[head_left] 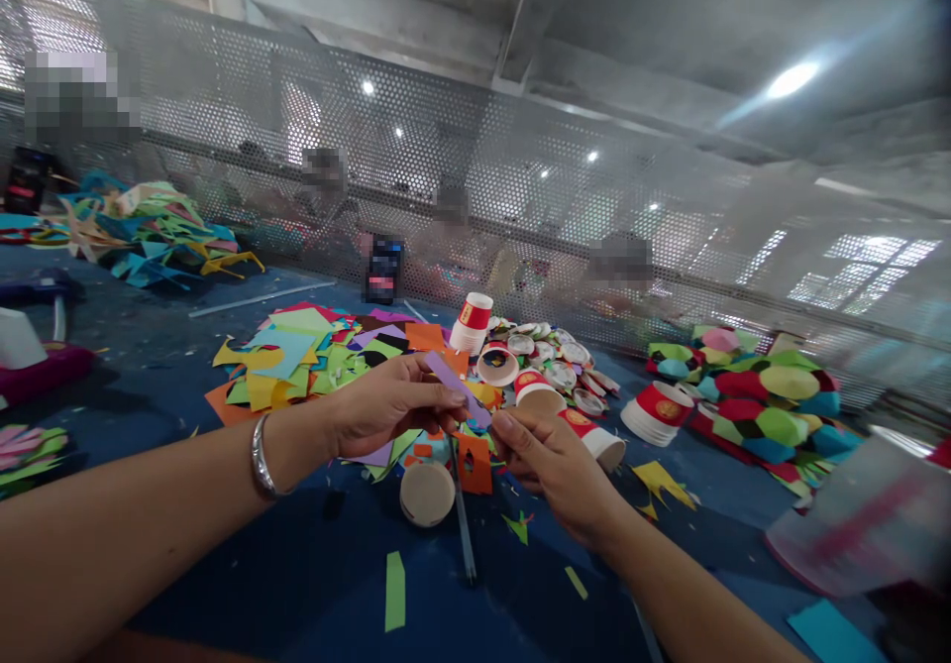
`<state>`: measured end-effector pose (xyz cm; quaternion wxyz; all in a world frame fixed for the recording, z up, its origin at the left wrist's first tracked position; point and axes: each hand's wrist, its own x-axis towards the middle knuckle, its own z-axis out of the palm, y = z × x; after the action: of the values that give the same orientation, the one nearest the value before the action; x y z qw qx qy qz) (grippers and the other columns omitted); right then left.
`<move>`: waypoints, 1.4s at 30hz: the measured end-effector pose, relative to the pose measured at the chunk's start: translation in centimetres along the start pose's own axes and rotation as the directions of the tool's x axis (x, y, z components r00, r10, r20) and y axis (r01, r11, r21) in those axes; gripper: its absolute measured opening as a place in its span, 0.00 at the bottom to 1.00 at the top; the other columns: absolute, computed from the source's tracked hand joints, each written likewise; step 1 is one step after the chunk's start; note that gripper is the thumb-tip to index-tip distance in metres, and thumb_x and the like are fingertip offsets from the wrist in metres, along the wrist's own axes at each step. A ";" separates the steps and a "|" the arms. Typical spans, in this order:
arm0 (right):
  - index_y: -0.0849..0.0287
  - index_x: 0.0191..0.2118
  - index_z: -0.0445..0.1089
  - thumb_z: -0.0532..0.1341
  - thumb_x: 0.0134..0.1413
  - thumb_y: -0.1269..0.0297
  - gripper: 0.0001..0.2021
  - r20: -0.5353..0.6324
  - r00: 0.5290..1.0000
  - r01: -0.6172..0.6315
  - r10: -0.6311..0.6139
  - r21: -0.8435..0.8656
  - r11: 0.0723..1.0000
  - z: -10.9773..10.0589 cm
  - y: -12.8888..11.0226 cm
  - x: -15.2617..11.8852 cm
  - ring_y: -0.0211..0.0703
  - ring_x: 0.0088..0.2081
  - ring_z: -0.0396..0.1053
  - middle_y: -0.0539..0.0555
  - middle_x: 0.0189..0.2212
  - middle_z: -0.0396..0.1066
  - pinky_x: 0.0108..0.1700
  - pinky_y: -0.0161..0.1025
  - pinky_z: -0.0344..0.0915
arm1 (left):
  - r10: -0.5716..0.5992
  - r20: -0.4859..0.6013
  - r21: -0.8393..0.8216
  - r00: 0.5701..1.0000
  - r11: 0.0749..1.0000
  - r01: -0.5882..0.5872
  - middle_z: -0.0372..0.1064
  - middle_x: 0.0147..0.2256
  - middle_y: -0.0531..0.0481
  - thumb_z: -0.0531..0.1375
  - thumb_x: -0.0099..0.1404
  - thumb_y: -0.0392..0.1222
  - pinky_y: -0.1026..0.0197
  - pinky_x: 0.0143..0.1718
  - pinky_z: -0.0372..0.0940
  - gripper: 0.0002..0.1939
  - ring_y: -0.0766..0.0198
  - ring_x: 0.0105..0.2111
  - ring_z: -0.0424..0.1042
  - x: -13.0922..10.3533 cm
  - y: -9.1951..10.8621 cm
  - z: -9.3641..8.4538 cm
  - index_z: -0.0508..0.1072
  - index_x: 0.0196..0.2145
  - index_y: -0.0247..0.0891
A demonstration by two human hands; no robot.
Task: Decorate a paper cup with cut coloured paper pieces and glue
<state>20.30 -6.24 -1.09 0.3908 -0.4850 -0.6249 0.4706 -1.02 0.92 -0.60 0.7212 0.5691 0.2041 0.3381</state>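
A narrow purple paper strip (455, 384) stretches between my two hands above the blue table. My left hand (393, 395) pinches its left part between thumb and fingers. At the strip's right end, the thumb and fingers of my right hand (539, 455) are closed on it. Below the hands sit a round tan paper cup base (427, 494), an orange paper piece with a cut hole (475, 465) and a clear glue stick (464, 524). Behind my left hand spreads a heap of coloured paper scraps (289, 346).
Red-and-white paper cups (658, 412) stand and lie to the right, beside colourful paper-covered pieces (773, 395). A translucent bin (854, 514) is at far right. A phone (383, 269) leans against the perforated metal screen (475, 167). More scraps (149, 232) lie at left.
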 end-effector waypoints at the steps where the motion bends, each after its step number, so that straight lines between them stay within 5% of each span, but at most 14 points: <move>1: 0.57 0.27 0.60 0.60 0.61 0.41 0.24 0.001 1.000 -0.004 0.004 0.012 1.000 0.0 0.0 0.0 0.31 0.20 0.40 0.41 0.20 0.47 0.20 0.33 0.36 | 0.004 0.003 -0.004 1.000 1.000 -0.004 0.77 0.31 0.52 0.70 0.59 0.41 0.65 0.32 0.63 0.08 0.70 0.27 0.70 0.0 -0.1 0.0 0.77 0.33 0.36; 17: 0.58 0.29 0.63 0.60 0.62 0.43 0.22 0.020 1.000 -0.008 0.005 0.134 0.991 -0.1 0.4 0.3 0.30 0.19 0.38 0.39 0.18 0.45 0.20 0.31 0.35 | 0.051 -0.032 -0.004 0.998 0.999 -0.051 0.76 0.30 0.51 0.70 0.59 0.41 0.65 0.32 0.62 0.07 0.70 0.27 0.70 -0.1 0.0 0.5 0.79 0.33 0.36; 36: 0.56 0.26 0.59 0.61 0.59 0.41 0.24 0.003 1.000 0.028 -0.029 0.105 0.994 0.1 -0.1 0.1 0.30 0.19 0.37 0.40 0.19 0.45 0.20 0.32 0.36 | -0.028 -0.123 0.008 0.992 1.000 0.030 0.76 0.28 0.48 0.72 0.54 0.42 0.62 0.33 0.63 0.09 0.67 0.28 0.71 -0.7 -0.1 2.3 0.81 0.31 0.34; 42: 0.57 0.25 0.59 0.63 0.57 0.40 0.25 -0.039 0.999 0.033 -0.030 0.090 0.995 0.2 -0.1 0.2 0.30 0.19 0.38 0.40 0.19 0.45 0.19 0.32 0.35 | -0.019 -0.106 0.048 0.994 0.999 0.024 0.77 0.34 0.49 0.70 0.56 0.42 0.63 0.31 0.62 0.09 0.65 0.33 0.74 -0.7 -0.1 1.9 0.79 0.35 0.37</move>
<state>20.07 -6.10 -1.01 0.4314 -0.4655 -0.6032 0.4830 -0.13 -0.88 -0.26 0.6987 0.5659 0.2562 0.3548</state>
